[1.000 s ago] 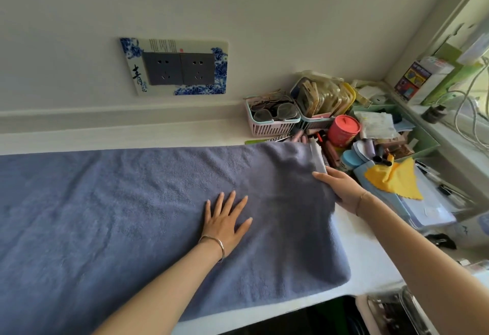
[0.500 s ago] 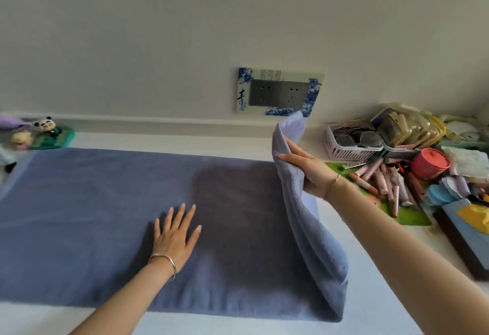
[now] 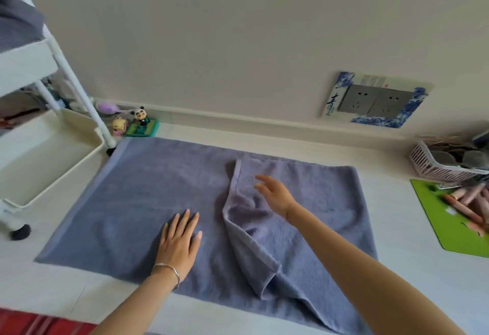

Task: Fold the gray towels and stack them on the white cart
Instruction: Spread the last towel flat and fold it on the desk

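Lifted right end of gray towel (image 3: 137, 202) is now lying folded leftward on counter (image 3: 402, 231) | white cart (image 3: 57, 161) standing at left | left hand (image 3: 178, 244) pressing towel flat, fingers straight | right hand (image 3: 275, 194) hovering open, empty | first fold underway; rumpled flap (image 3: 264, 250) needing smoothing next.

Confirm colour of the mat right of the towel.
Bright green; the mat shows best at the head view's right edge.

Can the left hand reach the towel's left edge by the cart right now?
Probably yes: the left hand lies flat on the gray towel, with only bare towel between it and that edge; the white cart stands beside the edge, not over it.
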Demonstrator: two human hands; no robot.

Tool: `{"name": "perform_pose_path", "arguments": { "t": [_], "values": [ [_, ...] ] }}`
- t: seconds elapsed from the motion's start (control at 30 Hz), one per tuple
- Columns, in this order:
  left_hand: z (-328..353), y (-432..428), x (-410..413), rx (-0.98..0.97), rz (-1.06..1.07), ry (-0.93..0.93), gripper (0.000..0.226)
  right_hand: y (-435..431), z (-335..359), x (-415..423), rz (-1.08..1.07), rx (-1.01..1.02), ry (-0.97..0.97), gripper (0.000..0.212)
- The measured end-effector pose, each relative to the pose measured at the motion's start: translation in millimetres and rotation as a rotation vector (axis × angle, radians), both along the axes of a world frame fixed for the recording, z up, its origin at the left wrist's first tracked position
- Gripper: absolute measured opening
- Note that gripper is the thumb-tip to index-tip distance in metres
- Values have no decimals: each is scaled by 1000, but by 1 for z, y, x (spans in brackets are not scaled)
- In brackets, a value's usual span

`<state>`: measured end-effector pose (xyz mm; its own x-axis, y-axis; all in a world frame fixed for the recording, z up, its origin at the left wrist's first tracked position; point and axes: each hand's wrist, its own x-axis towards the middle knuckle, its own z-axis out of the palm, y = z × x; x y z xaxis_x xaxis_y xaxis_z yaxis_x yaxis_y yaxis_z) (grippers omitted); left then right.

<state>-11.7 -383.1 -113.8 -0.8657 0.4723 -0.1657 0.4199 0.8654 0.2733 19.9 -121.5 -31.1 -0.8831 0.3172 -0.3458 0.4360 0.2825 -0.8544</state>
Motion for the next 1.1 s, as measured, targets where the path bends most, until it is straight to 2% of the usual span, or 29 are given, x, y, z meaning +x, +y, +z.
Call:
{"name": "perform_pose_path", "arguments": {
  "t": [0.1,0.2,0.33,0.4,0.6,0.7,0.87,0.93,1.03,1.1],
  "values": [
    [-4,-8,-9,-18,15,62,64,7,-38,24,10,436,-63,41],
    [-6,-9,-8,-50,11,83,60,14,-68,47,148,716,-93,50],
    [-11,-2,10,-85,-1,102,61,26,-79,64,164,860,-58,70],
    [-11,4,24,-90,0,97,62,34,-80,74,144,899,-56,72],
    [-9,35,72,-76,-32,-2,61,72,-77,111,143,890,-94,72],
    [-10,50,81,-80,-28,-52,65,77,-67,114,127,804,-116,54],
    [5,65,68,-68,-66,11,92,33,-29,98,3,687,149,25],
    [11,70,62,-43,-84,-12,92,9,-21,93,44,572,81,28],
    [14,69,52,-6,-104,-19,94,-17,-22,86,171,562,-114,41],
    [12,61,45,27,-107,-4,101,-26,-27,83,154,517,-134,41]
  ]
}}
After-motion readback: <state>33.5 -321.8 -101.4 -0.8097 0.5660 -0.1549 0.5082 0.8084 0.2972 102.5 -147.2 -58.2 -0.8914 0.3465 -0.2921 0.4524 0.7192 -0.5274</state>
